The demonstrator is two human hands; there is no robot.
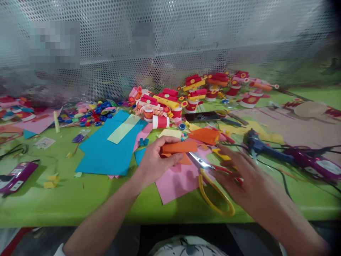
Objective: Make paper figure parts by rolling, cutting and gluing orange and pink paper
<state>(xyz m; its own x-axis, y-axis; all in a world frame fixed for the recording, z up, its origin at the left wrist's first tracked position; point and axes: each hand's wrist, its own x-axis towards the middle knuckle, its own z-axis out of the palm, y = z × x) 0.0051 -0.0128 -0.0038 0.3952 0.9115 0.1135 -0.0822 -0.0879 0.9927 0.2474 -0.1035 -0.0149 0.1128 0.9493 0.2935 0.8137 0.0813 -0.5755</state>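
Note:
A folded or rolled piece of orange paper (179, 147) is pinched between the thumb and fingers of my left hand (157, 156). Scissors (201, 163) with one yellow and one red handle loop lie over pink paper (173, 186), their blades pointing toward the orange piece. My right hand (239, 174) is at the red loop, fingers apart and slightly blurred; it partly hides that loop. More orange paper (204, 136) rests just beyond the scissors.
Blue sheets (106, 156) bear a pale green strip (124, 128). Several decorated paper-cup models (191, 105) line the back by a perforated metal panel (114, 42). Bottle caps (101, 112) are heaped at back left. A blue glue gun (266, 147) with cables lies right, near a purple power strip (311, 163).

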